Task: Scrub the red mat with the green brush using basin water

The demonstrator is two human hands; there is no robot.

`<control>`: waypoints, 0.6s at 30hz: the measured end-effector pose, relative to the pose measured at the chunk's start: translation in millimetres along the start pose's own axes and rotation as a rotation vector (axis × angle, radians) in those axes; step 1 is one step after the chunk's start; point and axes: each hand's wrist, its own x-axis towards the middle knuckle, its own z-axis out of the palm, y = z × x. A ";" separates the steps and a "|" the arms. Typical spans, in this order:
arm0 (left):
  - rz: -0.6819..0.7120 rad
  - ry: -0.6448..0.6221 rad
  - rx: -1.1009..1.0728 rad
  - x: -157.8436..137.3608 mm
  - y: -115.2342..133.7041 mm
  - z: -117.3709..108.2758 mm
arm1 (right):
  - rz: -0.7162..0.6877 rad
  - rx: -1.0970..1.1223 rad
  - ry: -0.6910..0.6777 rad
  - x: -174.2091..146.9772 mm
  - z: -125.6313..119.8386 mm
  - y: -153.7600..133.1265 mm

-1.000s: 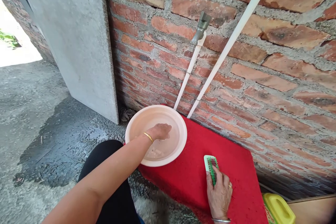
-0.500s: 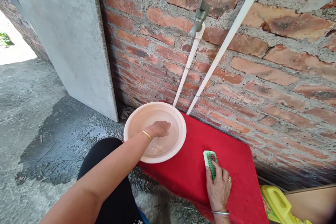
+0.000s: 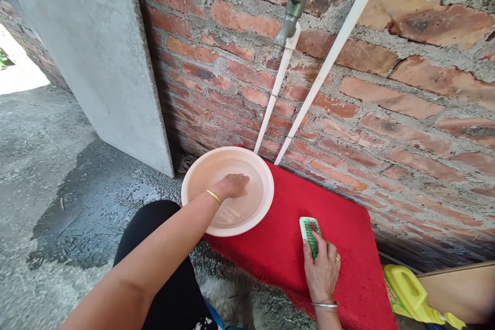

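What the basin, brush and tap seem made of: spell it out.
Basin: probably plastic, given its smooth pale-pink surface and rounded rim. Brush: likely plastic, with a smooth pale-green edge; its mostly green bristles look synthetic. Tap: dull grey, metal or plastic; the look leaves it open.

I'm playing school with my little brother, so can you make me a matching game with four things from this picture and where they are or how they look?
Things:
1. basin
2. brush
3. tap
4. yellow jug

Places and states:
A. bristles up, with the right hand on it
B. beyond the right end of the red surface
C. has water and the left hand in it
D. at the top of the shorter white pipe

Right pairs: 1-C, 2-A, 3-D, 4-B
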 end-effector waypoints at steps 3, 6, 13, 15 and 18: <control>-0.009 -0.003 0.006 -3.3 1.5 -2.3 | 0.024 -0.004 -0.018 0.2 -0.7 -1.1; -0.001 0.017 0.010 -4.0 0.5 -0.8 | 0.039 -0.010 -0.033 0.7 -2.1 -2.5; 0.027 0.021 0.010 -2.2 -2.9 7.1 | 0.067 0.015 -0.070 2.0 -5.4 -4.8; 0.028 0.014 0.006 -2.8 -1.2 7.1 | 0.068 0.023 -0.074 2.0 -5.3 -4.7; 0.031 -0.005 0.023 -4.0 2.4 5.2 | 0.057 0.030 -0.070 1.9 -5.0 -4.0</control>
